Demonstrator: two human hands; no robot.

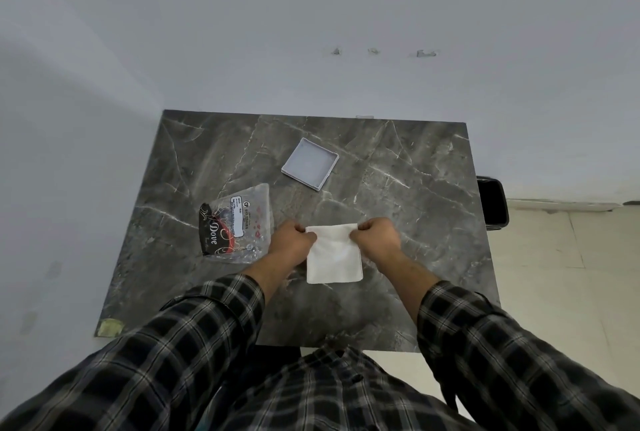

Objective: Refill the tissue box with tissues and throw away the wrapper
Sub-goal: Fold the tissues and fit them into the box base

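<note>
A white stack of tissues (334, 256) hangs in front of me above the dark marble table (398, 188). My left hand (292, 240) pinches its top left corner and my right hand (375, 236) pinches its top right corner. A clear plastic wrapper (239, 223) with black and red print lies flat on the table, just left of my left hand. Farther back, near the table's middle, a shallow square white tissue box part (310, 164) lies open side up with nothing visible in it.
A black bin (493, 204) stands on the floor against the table's right edge. A white wall runs behind and to the left of the table. Pale floor tiles lie to the right. My plaid sleeves fill the foreground.
</note>
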